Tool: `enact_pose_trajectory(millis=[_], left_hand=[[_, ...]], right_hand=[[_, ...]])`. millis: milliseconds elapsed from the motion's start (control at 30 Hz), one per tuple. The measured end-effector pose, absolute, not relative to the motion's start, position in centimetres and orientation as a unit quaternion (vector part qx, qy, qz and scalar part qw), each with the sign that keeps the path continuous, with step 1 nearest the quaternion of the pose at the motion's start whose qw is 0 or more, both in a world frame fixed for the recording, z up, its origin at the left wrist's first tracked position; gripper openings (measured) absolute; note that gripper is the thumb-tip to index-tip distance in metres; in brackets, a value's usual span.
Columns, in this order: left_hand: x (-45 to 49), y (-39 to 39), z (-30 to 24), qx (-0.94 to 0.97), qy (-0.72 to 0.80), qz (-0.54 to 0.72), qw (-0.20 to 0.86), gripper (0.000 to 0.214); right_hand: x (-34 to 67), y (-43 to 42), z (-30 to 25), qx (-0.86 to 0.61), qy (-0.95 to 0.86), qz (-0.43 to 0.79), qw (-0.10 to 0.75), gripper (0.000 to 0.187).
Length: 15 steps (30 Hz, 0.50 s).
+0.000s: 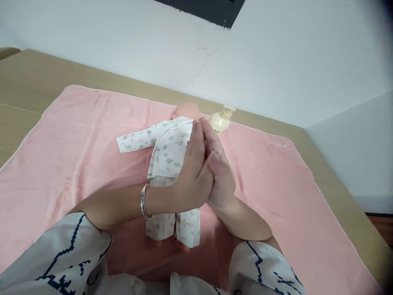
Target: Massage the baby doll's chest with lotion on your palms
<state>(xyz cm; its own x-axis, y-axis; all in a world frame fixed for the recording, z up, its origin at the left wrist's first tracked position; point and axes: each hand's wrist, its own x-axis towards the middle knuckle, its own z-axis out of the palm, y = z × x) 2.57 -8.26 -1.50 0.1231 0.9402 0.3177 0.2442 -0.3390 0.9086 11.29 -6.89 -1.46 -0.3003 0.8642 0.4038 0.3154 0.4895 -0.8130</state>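
Note:
My left hand [196, 176] and my right hand [223, 176] are pressed palm to palm above a baby doll [186, 110]. Their fingers are stretched out and point away from me, with the thumbs crossing between them. I see nothing held in either hand. Below them the doll lies on a pink blanket [107, 172], dressed in a white printed top [168, 151] and matching trousers [188, 227]. One sleeve reaches out to the left; my hands hide the doll's other side. A silver bangle [143, 201] circles my left wrist.
A cream-coloured bottle [219, 121] is just beyond my fingertips, near the blanket's far edge. The blanket covers much of a wooden table [49, 78]. Behind the table stands a white wall [123, 45] with a dark panel [211, 10] on it.

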Motion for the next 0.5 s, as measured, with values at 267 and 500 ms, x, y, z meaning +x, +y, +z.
enact_pose_trajectory(millis=[267,500], left_hand=[[2.8,-8.0,0.0,0.634,0.448,0.485,0.404,0.056],[1.9,-10.0,0.0,0.656,0.368,0.461,0.472,0.062]], right_hand=[[11.1,-5.1,-1.4,-0.398,-0.731,0.354,0.426,0.056],[11.1,-4.0,-2.2,-0.387,-0.672,0.379,0.505,0.054]])
